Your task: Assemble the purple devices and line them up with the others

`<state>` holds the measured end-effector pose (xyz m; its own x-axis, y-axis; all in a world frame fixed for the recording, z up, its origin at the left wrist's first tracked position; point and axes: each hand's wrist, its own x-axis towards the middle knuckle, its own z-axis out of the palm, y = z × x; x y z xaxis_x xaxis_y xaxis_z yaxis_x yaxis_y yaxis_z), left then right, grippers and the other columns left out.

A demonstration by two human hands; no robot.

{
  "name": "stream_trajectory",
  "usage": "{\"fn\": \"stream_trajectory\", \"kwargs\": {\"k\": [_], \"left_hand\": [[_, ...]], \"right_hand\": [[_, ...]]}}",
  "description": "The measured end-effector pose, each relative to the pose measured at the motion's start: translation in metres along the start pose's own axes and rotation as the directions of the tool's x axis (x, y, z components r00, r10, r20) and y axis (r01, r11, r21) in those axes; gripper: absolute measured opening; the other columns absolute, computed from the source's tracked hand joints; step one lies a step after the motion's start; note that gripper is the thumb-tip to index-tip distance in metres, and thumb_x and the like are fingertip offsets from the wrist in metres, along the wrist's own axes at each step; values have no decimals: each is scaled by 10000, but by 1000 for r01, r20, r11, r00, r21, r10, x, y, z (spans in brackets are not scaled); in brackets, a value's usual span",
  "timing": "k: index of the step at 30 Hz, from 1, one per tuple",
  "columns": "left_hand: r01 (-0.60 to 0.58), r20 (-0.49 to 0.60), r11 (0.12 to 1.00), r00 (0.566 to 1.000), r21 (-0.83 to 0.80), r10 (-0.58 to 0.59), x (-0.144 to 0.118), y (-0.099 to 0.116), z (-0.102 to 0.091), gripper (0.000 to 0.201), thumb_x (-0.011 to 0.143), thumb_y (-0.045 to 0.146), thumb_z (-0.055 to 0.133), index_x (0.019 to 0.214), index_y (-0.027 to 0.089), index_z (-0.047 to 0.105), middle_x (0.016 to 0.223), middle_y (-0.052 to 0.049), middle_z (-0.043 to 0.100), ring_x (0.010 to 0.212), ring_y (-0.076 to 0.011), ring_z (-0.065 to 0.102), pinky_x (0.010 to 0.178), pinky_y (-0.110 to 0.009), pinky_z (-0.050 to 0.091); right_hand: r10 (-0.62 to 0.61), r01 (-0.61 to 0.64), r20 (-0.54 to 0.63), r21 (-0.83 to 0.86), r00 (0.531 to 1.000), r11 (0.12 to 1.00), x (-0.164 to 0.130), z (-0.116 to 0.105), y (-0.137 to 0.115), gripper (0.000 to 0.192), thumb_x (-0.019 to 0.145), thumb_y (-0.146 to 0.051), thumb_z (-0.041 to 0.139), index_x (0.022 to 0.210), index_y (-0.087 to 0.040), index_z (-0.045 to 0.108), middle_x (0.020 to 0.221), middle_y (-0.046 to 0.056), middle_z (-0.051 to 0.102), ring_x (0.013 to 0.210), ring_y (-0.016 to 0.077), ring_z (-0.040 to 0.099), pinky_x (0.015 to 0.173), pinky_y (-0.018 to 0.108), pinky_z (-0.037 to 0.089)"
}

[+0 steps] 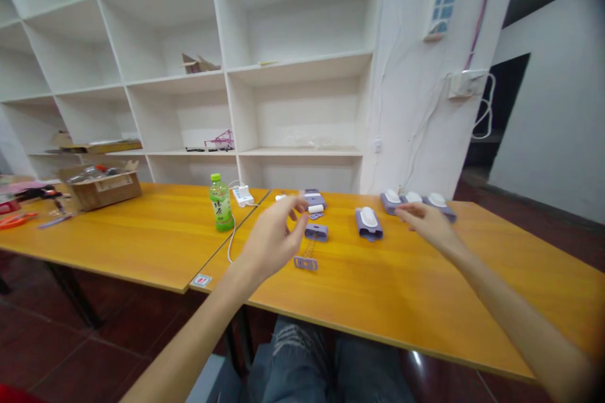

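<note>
My left hand (274, 236) hovers above the orange table (401, 289) with its fingers loosely apart and nothing in it. It is closest to a small purple block (316, 232) and a white cylinder (315, 208). A flat purple strip (305, 262) lies just below that hand. My right hand (425, 221) reaches forward, open and empty, near a purple holder with a white oval part (368, 223). Behind it stands a row of similar purple and white pieces (418, 200). Another purple piece (313, 196) lies at the back.
A green drink bottle (221, 203) stands at the seam between the two tables, with a white charger and cable (242, 194) beside it. A cardboard box (101, 184) and small tools sit at the far left. White shelves (227, 75) fill the wall behind. My knees show under the table edge.
</note>
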<state>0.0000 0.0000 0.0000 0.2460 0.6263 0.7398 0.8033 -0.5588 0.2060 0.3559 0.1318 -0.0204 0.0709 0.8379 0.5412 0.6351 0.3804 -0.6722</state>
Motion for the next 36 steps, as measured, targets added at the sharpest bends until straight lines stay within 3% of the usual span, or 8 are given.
{"fn": "stream_trajectory", "kwargs": {"k": [4,7,11,17,21,24,29,36], "left_hand": [[65,374,996,924,68,-86,-16,-39,55,380,823,355,672,1166,203,609,1142,-101,600,1081,-270,570,952,-399,461],[126,363,990,921,63,-140,-40,-45,85,269,883,390,594,1053,186,642,1039,-97,624,1004,-257,593,906,-377,470],[176,374,979,919,-102,-127,-59,-15,94,551,880,504,602,1360,259,484,1166,-61,624,1046,-217,591,912,-318,478],[39,265,997,964,-72,-19,-24,-7,84,354,942,438,510,1255,293,586,1176,-47,632,1104,-238,553,1035,-426,377],[49,348,996,937,-74,-20,-2,-43,96,814,738,583,731,1440,323,410,1504,-75,376,1362,-317,357,1133,-490,284],[51,420,989,907,-139,12,-1,-54,116,830,734,619,717,1450,357,390,1513,-54,357,1373,-295,349,1146,-445,287],[71,302,996,952,-61,-49,-12,-43,130,807,660,724,703,1307,278,520,1242,-80,548,1118,-288,508,1016,-412,379],[303,135,952,942,48,-306,-34,-40,127,729,747,761,579,1236,224,521,1153,-99,548,1075,-288,511,960,-378,391]], "right_hand": [[44,-43,5,-171,999,984,22,62,58,515,796,-497,641,1080,-69,673,1018,201,705,932,310,674,836,445,515],[-14,14,1,-241,1000,970,23,91,69,624,790,-564,613,1221,-113,623,1142,195,668,1087,344,615,921,449,469],[-91,92,15,-279,996,956,13,112,66,607,833,-597,542,1261,-173,616,1086,150,684,1038,315,634,876,381,475],[-186,191,43,-312,982,931,-3,106,68,531,952,-546,328,848,-200,718,837,102,705,813,255,666,749,336,489],[-353,370,113,-324,929,870,15,100,69,430,890,-275,370,1230,-194,620,1330,95,582,1265,238,502,1066,363,381],[-428,493,254,-324,867,807,36,106,69,756,688,-146,461,1437,-250,448,1552,29,349,1437,227,294,1164,421,251],[-431,556,386,-321,816,767,54,114,71,844,620,-177,514,1454,-272,426,1546,45,361,1436,273,292,1153,496,219],[-426,508,289,-344,857,790,18,94,70,642,783,-410,577,1406,-303,468,1413,83,490,1346,327,364,1074,521,308]]}}
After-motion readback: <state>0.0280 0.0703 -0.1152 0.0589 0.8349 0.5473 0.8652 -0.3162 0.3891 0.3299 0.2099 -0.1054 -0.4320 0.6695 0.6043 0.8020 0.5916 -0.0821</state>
